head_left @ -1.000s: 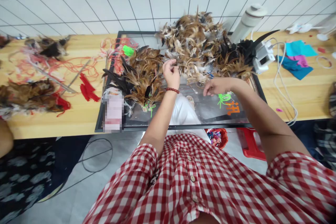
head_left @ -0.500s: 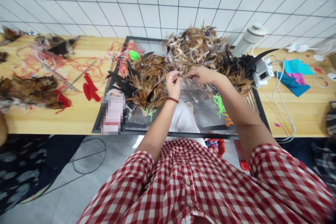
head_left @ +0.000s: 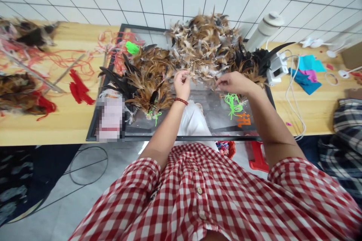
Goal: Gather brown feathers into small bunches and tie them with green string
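My left hand (head_left: 182, 83), with a dark red bead bracelet (head_left: 181, 101) at its wrist, is pinched at the front of the feather heap. Whatever sits between its fingertips is too small to make out. To the right, my right hand (head_left: 232, 82) has its fingers drawn together at the heap's edge, above a tangle of green cord (head_left: 234, 104). Its fingertips meet brown feathers, and I cannot make out what they hold. Behind both hands rises a heap of brown and white loose feathers (head_left: 206, 41). Tied brown feather bunches (head_left: 154, 79) lie left of my left hand.
A black-framed glass board (head_left: 223, 138) lies under the feathers. A white bottle (head_left: 264, 32) and a white charger (head_left: 277, 69) with a cable stand on the right. Blue cloth pieces (head_left: 307, 83) lie beyond. Red yarn (head_left: 80, 87) and sticks lie left. People sit on both sides.
My hands have come apart: the right one has moved right, away from the left. The left stays pinched. The whole view has shifted a little.
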Motion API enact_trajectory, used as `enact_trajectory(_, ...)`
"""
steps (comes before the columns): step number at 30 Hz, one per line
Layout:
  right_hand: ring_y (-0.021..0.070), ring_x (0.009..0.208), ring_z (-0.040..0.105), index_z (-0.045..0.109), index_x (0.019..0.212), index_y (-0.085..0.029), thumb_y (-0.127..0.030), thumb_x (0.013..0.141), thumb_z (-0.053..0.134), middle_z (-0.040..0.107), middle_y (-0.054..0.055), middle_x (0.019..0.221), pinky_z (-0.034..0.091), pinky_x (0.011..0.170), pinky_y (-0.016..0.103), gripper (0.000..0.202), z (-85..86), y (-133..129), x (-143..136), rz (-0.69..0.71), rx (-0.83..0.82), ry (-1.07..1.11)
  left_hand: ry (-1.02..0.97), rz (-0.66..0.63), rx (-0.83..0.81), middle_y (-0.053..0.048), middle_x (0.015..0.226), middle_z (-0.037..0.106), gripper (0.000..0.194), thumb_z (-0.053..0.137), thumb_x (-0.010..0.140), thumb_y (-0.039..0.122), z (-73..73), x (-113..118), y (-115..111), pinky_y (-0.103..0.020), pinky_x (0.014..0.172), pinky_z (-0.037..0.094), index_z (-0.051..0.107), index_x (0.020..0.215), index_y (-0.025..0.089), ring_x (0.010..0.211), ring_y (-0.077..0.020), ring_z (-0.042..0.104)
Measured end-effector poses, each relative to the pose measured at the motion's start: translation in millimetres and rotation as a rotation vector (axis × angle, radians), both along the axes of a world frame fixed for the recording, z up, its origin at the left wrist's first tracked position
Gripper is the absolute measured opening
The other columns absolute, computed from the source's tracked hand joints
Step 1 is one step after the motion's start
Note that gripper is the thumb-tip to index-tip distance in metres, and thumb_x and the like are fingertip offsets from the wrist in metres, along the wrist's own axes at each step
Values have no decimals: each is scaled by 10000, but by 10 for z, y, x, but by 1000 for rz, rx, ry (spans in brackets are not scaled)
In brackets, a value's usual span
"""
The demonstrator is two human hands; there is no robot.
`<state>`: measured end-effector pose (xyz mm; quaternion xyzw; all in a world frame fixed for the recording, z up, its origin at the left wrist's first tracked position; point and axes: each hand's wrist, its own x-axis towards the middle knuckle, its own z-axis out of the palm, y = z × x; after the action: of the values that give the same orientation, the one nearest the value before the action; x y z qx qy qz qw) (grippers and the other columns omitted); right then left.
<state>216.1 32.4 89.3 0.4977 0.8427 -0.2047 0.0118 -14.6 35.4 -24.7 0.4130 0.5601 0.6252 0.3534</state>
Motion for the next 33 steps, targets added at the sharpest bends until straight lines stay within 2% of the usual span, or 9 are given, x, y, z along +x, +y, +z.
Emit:
enact_trajectory(3, 334, 893, 747, 797, 900, -212, -379, 728, 782, 788, 102, 851, 566, 805, 433, 241, -95, -137, 58, -48, -16, -315, -77, -27, -49, -49, 1057, 747, 182, 703, 741, 157, -41, -14, 51, -303, 878, 585, 694, 908, 229, 965, -173, 710)
enact_trajectory(6, 368, 868, 736, 692, 685, -200, -315, 707, 784, 739, 142, 767, 560, 814, 497, 149, -322, -155, -7, -153, 67, -307, -123, -30, -87, -29, 1004, 755, 214, 685, 737, 131, -78, -17, 85, -282, 822, 571, 694, 924, 234, 877, -154, 693)
enact_trajectory(9, 246, 745, 666, 601, 667, -219, -404, 778, 716, 664, 66, 680, 541, 775, 418, 245, -442, 6, -70, -175, 96, 136, -71, -27, -80, -32, 1012, 760, 220, 652, 757, 87, -92, -18, 82, -266, 835, 557, 705, 922, 222, 858, -142, 685)
enact_trajectory(13, 143, 608, 537, 550, 777, -239, -621, 801, 674, 576, -15, 647, 461, 640, 308, 402, -435, 244, -181, -343, -38, 784, -3, -16, -9, -47, 1028, 766, 243, 619, 772, 30, -60, -11, 45, -269, 905, 551, 730, 907, 199, 887, -141, 688)
enact_trajectory(18, 97, 531, 442, 533, 722, -239, -745, 701, 786, 531, -49, 573, 368, 564, 268, 567, -660, 227, -546, -345, -26, 1063, -100, -196, -119, -41, 934, 781, 150, 654, 848, 80, 69, 30, -32, -242, 832, 575, 736, 928, 177, 843, -125, 706)
enact_trajectory(23, 77, 468, 411, 525, 690, -240, -816, 602, 828, 529, -81, 510, 325, 510, 242, 658, -936, 75, -752, -526, 55, 1377, -117, -393, -274, -65, 981, 801, 139, 622, 942, 179, 159, 31, -89, -204, 637, 531, 744, 1005, 157, 793, -136, 731)
enact_trajectory(26, 68, 460, 437, 516, 694, -235, -761, 573, 878, 533, -89, 523, 325, 494, 221, 651, -959, 64, -727, -555, -13, 1486, 17, -461, -250, -96, 1111, 802, 253, 633, 888, 107, 152, 10, -101, -258, 760, 584, 762, 1102, 149, 854, -155, 739)
enact_trajectory(29, 55, 456, 428, 498, 687, -228, -690, 582, 903, 484, -100, 524, 304, 477, 208, 623, -956, 76, -707, -545, -59, 1539, 342, -425, -152, -156, 1306, 737, 419, 683, 794, 42, 155, -1, -143, -343, 962, 585, 767, 1196, 126, 1003, -212, 738)
enact_trajectory(33, 50, 465, 414, 472, 676, -227, -620, 613, 896, 425, -106, 529, 320, 476, 201, 581, -983, 47, -765, -546, -100, 1594, 725, -358, -133, -192, 1388, 662, 452, 691, 847, 123, 210, 12, -241, -443, 1079, 530, 748, 1295, 137, 1214, -321, 681)
